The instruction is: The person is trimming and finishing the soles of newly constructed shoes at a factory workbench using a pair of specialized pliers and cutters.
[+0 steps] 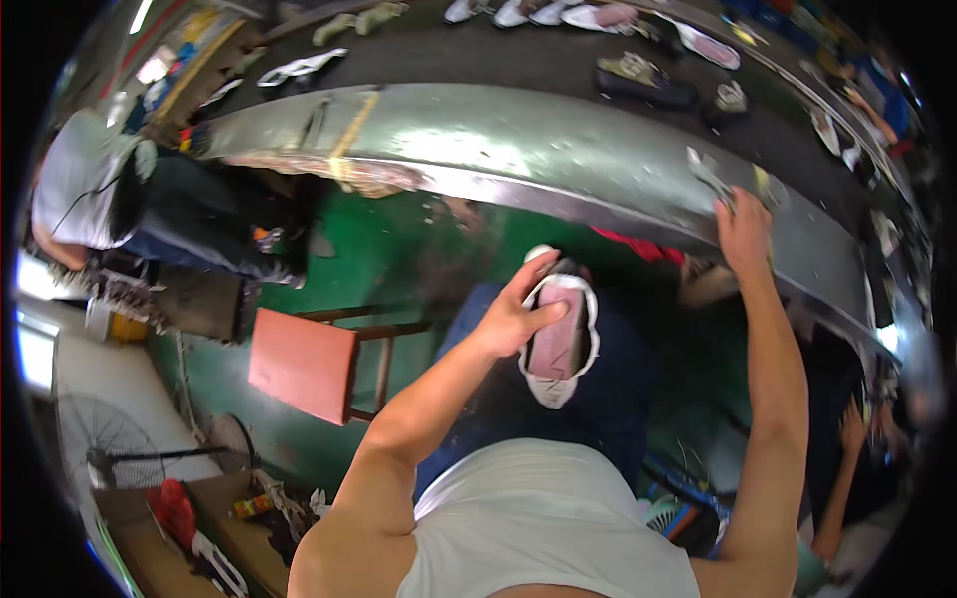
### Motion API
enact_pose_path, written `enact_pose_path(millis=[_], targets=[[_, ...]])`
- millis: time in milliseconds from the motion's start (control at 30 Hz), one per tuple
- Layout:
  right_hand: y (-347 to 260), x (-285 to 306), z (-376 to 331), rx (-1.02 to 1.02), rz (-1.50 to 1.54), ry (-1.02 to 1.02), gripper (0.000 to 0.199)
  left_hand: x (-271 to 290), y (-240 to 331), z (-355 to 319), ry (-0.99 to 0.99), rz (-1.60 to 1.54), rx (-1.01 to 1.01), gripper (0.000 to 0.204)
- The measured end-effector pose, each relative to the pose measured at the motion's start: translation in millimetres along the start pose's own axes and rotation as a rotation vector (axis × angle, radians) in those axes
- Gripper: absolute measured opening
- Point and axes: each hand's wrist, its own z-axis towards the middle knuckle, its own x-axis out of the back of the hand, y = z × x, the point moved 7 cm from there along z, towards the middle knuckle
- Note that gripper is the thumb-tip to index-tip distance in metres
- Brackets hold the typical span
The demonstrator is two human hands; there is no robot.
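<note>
Green painted floor (399, 249), worn and stained in patches. A wooden stool with an orange-red seat (304, 364) stands on it, beside a dark metal frame. A long curved metal workbench edge (518, 149) runs across the upper part, shiny under overhead light, with a dark conveyor belt (478, 55) behind it carrying shoes (638, 78). A seated co-worker in a pale shirt (75, 179) is at far left. A floor fan (110, 444) sits low left, near bright window light (30, 329). Clutter and a red object (174, 508) lie at bottom left.
</note>
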Motion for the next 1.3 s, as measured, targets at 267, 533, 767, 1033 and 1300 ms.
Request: enact_pose_path(millis=[267, 533, 767, 1033, 1300], targets=[[-169.5, 32.5, -174.5, -0.769, 1.221, -0.906, 0.025, 10.5, -65.9, -31.6, -0.079, 0.142, 0.202, 0.069], [-214.3, 13.5, -233.6, -0.798, 1.197, -1.140, 0.024, -1.0, -82.5, -24.6, -0.096, 0.211, 0.238, 0.056], [-222.7, -0.9, -212.4, -0.935, 1.422, -1.135, 0.024, 5.6, -83.7, -15.8, -0.069, 0.174, 0.214, 0.052], [-214.3, -28.4, -207.2, -0.724, 1.020, -1.143, 0.027, 27.1, -109.0, -5.5, 0.063, 0.174, 0.186, 0.038], [-209.1, -59.7, -226.7, -0.367, 0.755, -0.809, 0.029, 43.1, -118.9, -1.4, 0.094, -0.010, 0.195, 0.038]])
